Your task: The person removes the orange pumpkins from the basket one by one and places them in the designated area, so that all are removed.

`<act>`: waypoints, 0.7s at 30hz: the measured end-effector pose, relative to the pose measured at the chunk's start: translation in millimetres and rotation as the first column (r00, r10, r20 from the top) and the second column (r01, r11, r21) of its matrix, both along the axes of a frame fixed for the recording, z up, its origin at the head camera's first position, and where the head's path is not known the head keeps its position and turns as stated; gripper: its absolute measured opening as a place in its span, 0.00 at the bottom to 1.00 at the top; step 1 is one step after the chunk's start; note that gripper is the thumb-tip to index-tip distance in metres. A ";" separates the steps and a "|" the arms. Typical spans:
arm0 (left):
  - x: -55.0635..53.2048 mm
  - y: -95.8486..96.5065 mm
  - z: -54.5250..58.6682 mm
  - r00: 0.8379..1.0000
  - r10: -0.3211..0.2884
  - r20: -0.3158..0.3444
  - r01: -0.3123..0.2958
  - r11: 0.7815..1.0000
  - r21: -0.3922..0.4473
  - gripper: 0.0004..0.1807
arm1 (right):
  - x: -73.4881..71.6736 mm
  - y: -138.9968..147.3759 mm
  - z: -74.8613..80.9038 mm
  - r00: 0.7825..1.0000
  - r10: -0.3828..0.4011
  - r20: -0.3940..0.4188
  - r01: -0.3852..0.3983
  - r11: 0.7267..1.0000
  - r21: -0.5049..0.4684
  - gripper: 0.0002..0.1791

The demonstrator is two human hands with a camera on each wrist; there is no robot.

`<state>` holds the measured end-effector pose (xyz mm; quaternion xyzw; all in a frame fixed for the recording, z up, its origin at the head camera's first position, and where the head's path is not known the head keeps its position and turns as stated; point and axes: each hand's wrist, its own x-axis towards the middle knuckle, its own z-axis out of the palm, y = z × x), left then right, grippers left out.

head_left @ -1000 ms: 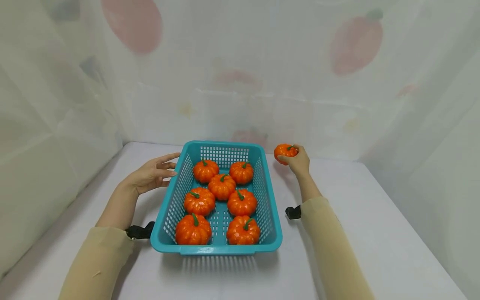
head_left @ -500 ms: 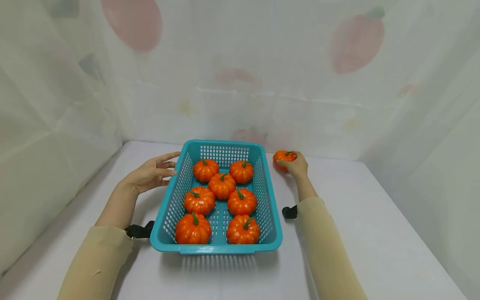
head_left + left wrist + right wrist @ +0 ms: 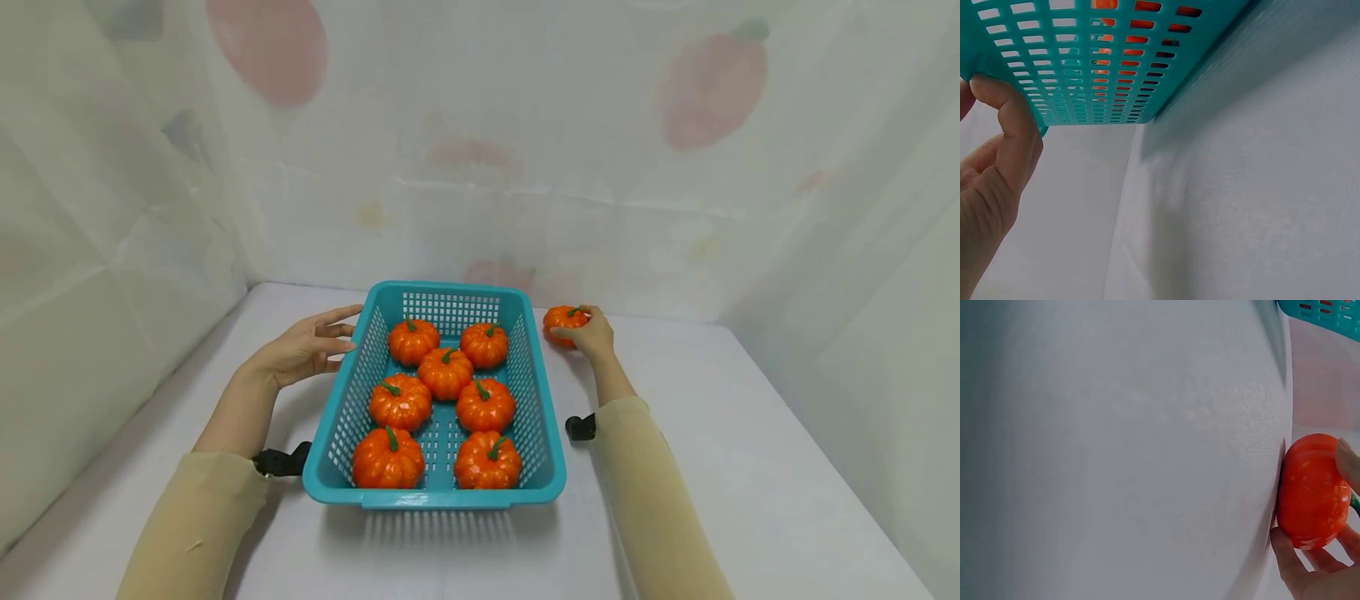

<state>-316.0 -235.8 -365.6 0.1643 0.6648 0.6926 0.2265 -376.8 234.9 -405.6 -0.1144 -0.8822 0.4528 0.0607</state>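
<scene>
A teal plastic basket [image 3: 433, 500] with perforated walls stands on the table, holding several orange toy pumpkins [image 3: 401, 402] with green stems. My left hand [image 3: 300, 350] is at the basket's left rim, its fingers loosely bent. In the left wrist view, fingertips touch the rim from outside; the left hand [image 3: 997, 162] covers little of the wall. To the right of the basket's far end, my right hand [image 3: 596, 335] holds another orange pumpkin [image 3: 561, 325] between thumb and fingers. Seen from the right wrist, this pumpkin [image 3: 1313, 487] is down at the table surface.
The white table [image 3: 712, 433] extends on both sides of the basket. Behind it hangs a pale curtain [image 3: 480, 217] with faded fruit prints, and similar sheets enclose the left and right sides. Dark wrist mounts [image 3: 283, 461] sit at both sleeves.
My right hand has lowered the pumpkin toward the table and brought it slightly nearer to me and the basket. The left hand and the basket have stayed in place.
</scene>
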 end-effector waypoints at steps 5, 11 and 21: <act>0.3 1.1 0.6 1.000 0.007 0.001 -0.007 1.000 -0.002 0.43 | 0.1 0.9 1.1 1.000 0.014 0.011 -0.014 1.000 -0.004 0.46; 2.3 1.4 2.2 1.000 -0.002 -0.013 0.002 1.000 0.006 0.43 | 0.8 -0.1 4.8 0.999 0.034 -0.002 -0.034 0.999 0.005 0.47; 1.8 1.4 2.5 1.000 -0.009 -0.007 0.009 1.000 -0.003 0.42 | 6.0 -3.1 30.6 0.997 -0.008 -0.075 0.009 1.000 0.015 0.47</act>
